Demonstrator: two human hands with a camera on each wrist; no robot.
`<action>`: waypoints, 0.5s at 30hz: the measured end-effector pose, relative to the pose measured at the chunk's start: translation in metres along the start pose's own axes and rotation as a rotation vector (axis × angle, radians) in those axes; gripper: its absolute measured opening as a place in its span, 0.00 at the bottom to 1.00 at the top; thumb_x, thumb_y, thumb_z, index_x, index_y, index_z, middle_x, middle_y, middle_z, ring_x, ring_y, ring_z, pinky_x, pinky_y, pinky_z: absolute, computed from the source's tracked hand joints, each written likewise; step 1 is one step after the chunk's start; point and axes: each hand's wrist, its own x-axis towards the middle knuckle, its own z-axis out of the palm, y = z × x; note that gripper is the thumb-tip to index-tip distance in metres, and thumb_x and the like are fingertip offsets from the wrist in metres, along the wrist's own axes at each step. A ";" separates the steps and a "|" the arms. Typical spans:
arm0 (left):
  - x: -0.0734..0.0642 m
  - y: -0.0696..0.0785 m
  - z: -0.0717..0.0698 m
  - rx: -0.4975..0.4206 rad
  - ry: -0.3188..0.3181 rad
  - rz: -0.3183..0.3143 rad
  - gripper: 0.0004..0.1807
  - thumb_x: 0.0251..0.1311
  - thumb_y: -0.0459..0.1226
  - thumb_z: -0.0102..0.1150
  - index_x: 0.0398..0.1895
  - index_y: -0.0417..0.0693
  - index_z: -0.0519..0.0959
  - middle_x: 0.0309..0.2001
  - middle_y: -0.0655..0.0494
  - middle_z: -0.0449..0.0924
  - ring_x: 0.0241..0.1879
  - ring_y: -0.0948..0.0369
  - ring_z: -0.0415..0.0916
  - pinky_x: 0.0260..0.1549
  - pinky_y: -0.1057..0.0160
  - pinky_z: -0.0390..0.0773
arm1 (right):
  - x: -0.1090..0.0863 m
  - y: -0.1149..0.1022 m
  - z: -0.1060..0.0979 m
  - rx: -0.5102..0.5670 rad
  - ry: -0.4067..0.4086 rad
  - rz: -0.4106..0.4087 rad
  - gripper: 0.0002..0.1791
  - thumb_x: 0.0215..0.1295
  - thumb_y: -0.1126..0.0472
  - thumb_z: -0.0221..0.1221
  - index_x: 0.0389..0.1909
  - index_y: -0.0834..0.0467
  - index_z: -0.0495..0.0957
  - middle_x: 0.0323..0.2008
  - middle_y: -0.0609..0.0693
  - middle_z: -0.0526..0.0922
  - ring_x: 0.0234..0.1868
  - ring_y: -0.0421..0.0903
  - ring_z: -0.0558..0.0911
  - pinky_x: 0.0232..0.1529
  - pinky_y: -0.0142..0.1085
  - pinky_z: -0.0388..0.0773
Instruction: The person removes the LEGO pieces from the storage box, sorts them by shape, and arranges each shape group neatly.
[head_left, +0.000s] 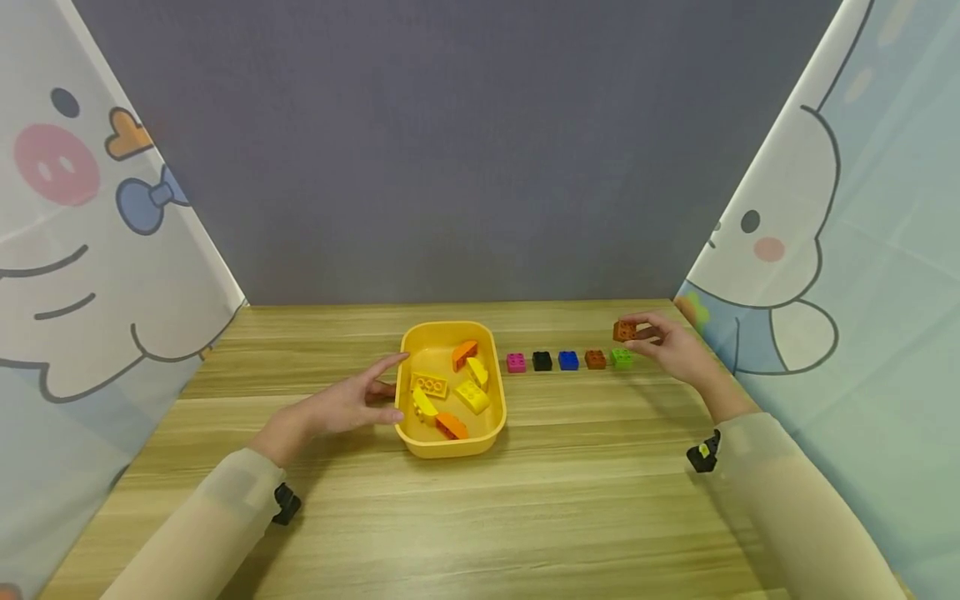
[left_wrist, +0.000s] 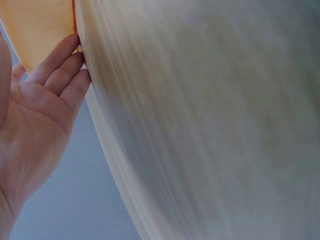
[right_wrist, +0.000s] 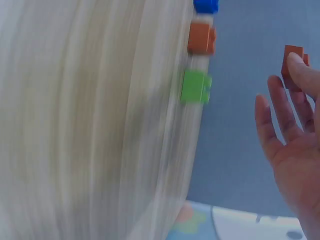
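Observation:
My right hand (head_left: 671, 348) pinches a brown toy brick (head_left: 624, 331) between thumb and fingers, above the right end of a row of bricks. That row runs pink (head_left: 516, 362), black (head_left: 542, 361), blue (head_left: 568, 360), brown (head_left: 596, 359) and green (head_left: 621, 358). In the right wrist view the held brick (right_wrist: 292, 62) hangs clear of the table. Fingers spread, my left hand (head_left: 348, 404) rests against the left side of a yellow tub (head_left: 450, 451). Inside lie yellow bricks (head_left: 472, 396) and orange curved bricks (head_left: 452, 426).
The wooden table (head_left: 480, 525) ends at a dark grey panel (head_left: 457, 150) behind. Cartoon-printed cloths hang at left (head_left: 97, 275) and right (head_left: 862, 275). A small black device (head_left: 703, 452) sits at my right cuff, another (head_left: 286, 504) at my left.

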 end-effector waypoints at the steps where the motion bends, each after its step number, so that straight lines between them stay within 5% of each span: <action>1: 0.000 0.000 0.000 0.005 0.002 -0.001 0.58 0.71 0.55 0.72 0.91 0.71 0.41 0.77 0.33 0.73 0.77 0.36 0.72 0.76 0.29 0.67 | 0.000 0.003 -0.003 -0.016 0.004 -0.005 0.26 0.81 0.64 0.64 0.75 0.62 0.76 0.69 0.68 0.77 0.61 0.66 0.85 0.46 0.25 0.82; 5: -0.001 0.000 -0.001 0.010 0.005 -0.003 0.58 0.71 0.56 0.72 0.91 0.72 0.41 0.78 0.33 0.73 0.77 0.36 0.72 0.77 0.28 0.66 | -0.002 0.017 -0.014 -0.086 -0.003 0.008 0.25 0.82 0.65 0.62 0.75 0.64 0.74 0.69 0.70 0.77 0.62 0.70 0.84 0.45 0.25 0.80; 12: 0.001 0.001 0.000 -0.002 -0.007 0.011 0.58 0.72 0.55 0.71 0.92 0.68 0.41 0.78 0.31 0.72 0.77 0.35 0.72 0.77 0.29 0.67 | -0.001 0.046 -0.019 -0.124 -0.055 0.074 0.25 0.82 0.68 0.59 0.76 0.66 0.73 0.74 0.72 0.72 0.62 0.72 0.83 0.52 0.47 0.87; 15: 0.001 0.000 0.000 -0.006 -0.008 0.012 0.58 0.72 0.55 0.71 0.92 0.68 0.41 0.78 0.31 0.72 0.77 0.35 0.72 0.76 0.30 0.68 | 0.000 0.053 -0.019 -0.113 -0.085 0.078 0.26 0.81 0.70 0.60 0.75 0.69 0.73 0.73 0.74 0.72 0.61 0.73 0.84 0.51 0.42 0.88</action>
